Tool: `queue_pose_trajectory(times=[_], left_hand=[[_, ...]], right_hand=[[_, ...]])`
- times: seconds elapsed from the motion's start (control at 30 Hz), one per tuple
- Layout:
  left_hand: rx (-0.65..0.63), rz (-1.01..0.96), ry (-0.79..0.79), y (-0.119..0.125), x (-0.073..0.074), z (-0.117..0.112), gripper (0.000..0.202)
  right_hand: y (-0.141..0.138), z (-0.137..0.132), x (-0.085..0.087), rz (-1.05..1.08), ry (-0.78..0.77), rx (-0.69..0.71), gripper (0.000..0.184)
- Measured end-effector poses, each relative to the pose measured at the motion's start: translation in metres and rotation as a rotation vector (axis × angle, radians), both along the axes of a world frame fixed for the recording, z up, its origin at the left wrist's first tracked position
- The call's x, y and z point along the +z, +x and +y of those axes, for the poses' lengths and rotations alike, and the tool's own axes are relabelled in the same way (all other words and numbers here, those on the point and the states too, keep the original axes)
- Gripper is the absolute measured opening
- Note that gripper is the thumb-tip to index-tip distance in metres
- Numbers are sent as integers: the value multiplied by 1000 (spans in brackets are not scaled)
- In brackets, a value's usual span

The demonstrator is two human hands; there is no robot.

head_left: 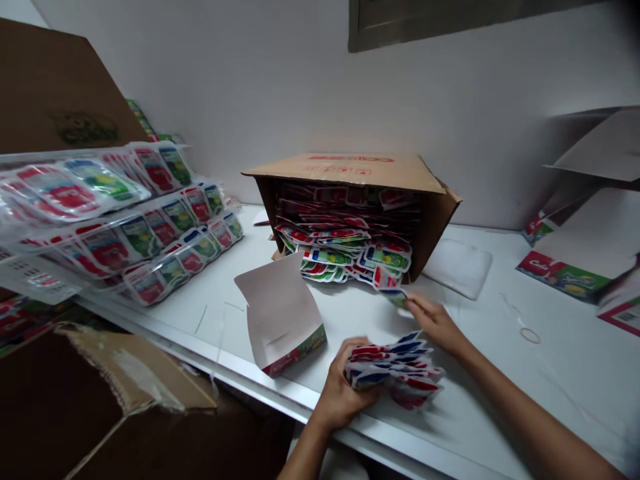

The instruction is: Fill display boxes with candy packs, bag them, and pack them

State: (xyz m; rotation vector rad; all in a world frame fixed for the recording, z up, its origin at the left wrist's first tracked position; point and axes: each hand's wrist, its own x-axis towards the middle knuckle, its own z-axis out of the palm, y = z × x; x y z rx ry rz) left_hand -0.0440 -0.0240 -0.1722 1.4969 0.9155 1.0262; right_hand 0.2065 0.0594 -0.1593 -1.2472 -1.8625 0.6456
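My left hand (347,389) is closed around a thick bundle of packets (393,368) in red, blue and white, just above the table's front edge. Between the fingers of my right hand (434,322) is a single packet (391,287), held before the opening of a cardboard carton (370,170). That carton lies on its side, stuffed with stacked packets (345,247) in red, green and blue; some spill out at its mouth. To the left of my left hand stands a small open box (290,320) with a pale inside and a printed red and green front.
Clear plastic-wrapped rows of packets (150,230) pile up at the left, beside an upright carton flap (65,87). An open carton (140,380) sits below the table edge. Unfolded printed boxes (570,273), a rubber band (530,335) and a white pouch (457,267) lie to the right.
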Motion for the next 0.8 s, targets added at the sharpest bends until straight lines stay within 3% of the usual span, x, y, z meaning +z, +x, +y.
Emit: queue_pose_trajectory(times=[0.1,0.17,0.3,0.37,0.5,0.6,0.67,0.73,0.8], left_hand=[[49,79,125,-1,-3,2,49],[36,42,130,-1,-6,0,54],[64,-68,7,2,-7,-3,106],[57,-64,-56,2,-5,-3,116],[66,-7,-44,1,-1,0,89],[79,6,-60,0,-1,0,86],[40,9,-86,-1,-1,-1,72],[-1,-2,-84,0,-1,-1,53],[-28,-28,-84,1,0,-2,50]], right_hand=[[-3,-52,-8,255,-329,205,40],[-8,-72,-10,484,-533,289,43],[-23,-79,-3,739,-695,275,46],[-32,-76,-1,776,-696,263,45],[-38,-72,-8,748,-647,281,49],[-30,-68,-13,546,-551,346,50],[-22,-58,-10,350,-481,392,49],[-16,-38,0,135,-338,297,46],[-15,-6,12,-28,-121,66,40]])
